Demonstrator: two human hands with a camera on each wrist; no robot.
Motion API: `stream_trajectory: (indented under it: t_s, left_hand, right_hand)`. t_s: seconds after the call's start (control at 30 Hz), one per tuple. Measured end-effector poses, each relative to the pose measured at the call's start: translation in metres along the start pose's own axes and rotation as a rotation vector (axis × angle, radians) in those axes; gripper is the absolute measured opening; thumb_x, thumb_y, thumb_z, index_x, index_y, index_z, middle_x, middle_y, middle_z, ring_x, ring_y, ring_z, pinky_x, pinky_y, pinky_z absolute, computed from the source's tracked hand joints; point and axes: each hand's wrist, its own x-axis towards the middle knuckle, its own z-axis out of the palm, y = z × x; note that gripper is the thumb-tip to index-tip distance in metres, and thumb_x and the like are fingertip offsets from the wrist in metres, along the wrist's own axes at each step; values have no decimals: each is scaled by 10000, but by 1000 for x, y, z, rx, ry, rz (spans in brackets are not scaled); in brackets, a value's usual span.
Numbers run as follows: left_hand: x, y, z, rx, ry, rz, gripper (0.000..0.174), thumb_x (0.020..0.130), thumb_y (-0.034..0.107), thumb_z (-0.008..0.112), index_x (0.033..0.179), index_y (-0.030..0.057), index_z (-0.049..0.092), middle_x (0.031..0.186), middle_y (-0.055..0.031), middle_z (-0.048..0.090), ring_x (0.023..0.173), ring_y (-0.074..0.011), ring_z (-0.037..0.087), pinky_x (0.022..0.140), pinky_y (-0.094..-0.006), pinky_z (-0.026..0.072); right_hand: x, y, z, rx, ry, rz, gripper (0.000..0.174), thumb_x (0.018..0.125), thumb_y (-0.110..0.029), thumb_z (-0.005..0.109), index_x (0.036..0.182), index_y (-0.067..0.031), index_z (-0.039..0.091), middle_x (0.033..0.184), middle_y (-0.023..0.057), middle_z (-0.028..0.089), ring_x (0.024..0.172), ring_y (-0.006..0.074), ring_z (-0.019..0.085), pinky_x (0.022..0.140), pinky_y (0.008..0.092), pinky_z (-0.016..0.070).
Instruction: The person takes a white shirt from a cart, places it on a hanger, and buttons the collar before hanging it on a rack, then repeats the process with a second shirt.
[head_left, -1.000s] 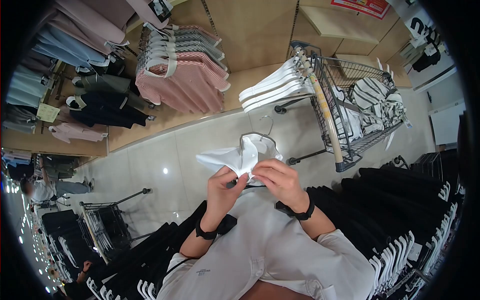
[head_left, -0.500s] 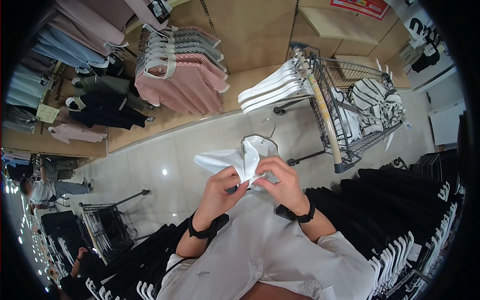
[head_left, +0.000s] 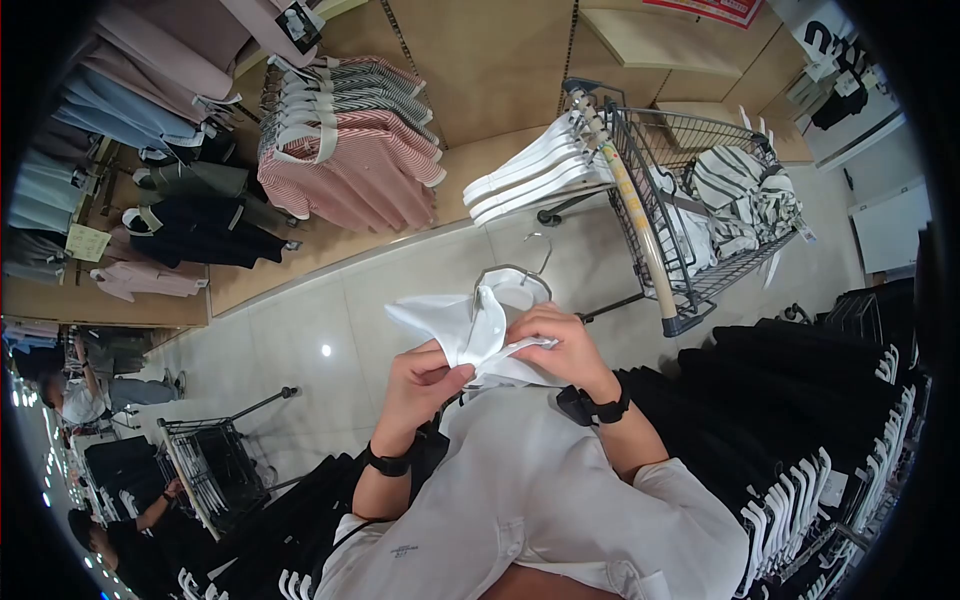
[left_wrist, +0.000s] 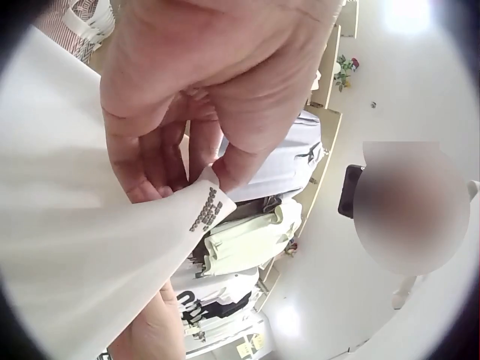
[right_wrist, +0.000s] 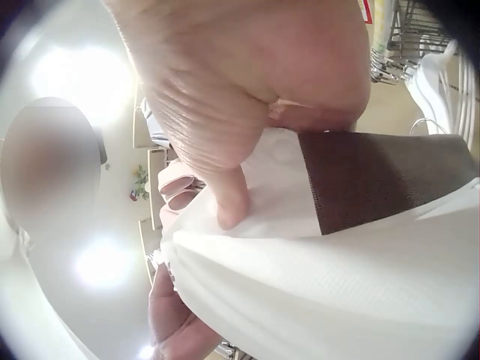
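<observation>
A white collared shirt [head_left: 425, 322] is in front of my chest in the head view, with a metal hanger hook [head_left: 540, 250] rising from its neck. My left hand [head_left: 420, 385] pinches one front edge between thumb and fingers. In the left wrist view, small dark print [left_wrist: 205, 211] shows on the pinched corner. My right hand [head_left: 565, 345] pinches the facing edge a little to the right. The right wrist view has my right thumb [right_wrist: 231, 201] on the white cloth, beside a brown band [right_wrist: 382, 176] inside the garment.
A shopping cart [head_left: 655, 240] ahead right holds striped clothes [head_left: 735, 185], with white hangers [head_left: 525, 175] hung on its handle side. Black garments [head_left: 740, 400] on racks flank me. Striped pink tops [head_left: 350, 170] hang along the wall; a second cart [head_left: 205, 465] stands left, near a person in black [head_left: 130, 540].
My hands have moved slightly apart, the left going a little left and down. The shirt's front edge now spreads between them. The person in black at the left has come further into view.
</observation>
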Motion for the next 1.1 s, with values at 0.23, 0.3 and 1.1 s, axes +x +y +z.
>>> stream_trajectory:
  t_s: [0.23, 0.3, 1.1]
  left_hand:
    - [-3, -5, -6, 9, 25, -44, 174, 865, -67, 647, 1029, -59, 703, 1023, -51, 638, 876, -105, 599, 758, -242, 491]
    - [-3, -11, -8, 8, 40, -60, 176, 866, -68, 639, 1030, -56, 701, 1016, -50, 644, 884, -104, 596, 774, -244, 477]
    - [43, -97, -1, 420, -115, -562, 418, 875, 372, 711, 849, -43, 668, 739, -37, 640, 680, -96, 549, 621, -263, 460]
  right_hand:
    - [-6, -3, -1, 115, 13, 98, 164, 750, 0, 732, 911, -28, 719, 821, 50, 671, 736, 204, 609, 671, 295, 466]
    - [-6, -8, -2, 102, 27, 63, 177, 741, 7, 729, 912, -35, 722, 810, 53, 663, 720, 208, 603, 645, 295, 464]
    - [-20, -27, 15, -391, -48, -431, 285, 641, -11, 705, 921, -60, 719, 716, 8, 521, 611, 173, 497, 547, 285, 429]
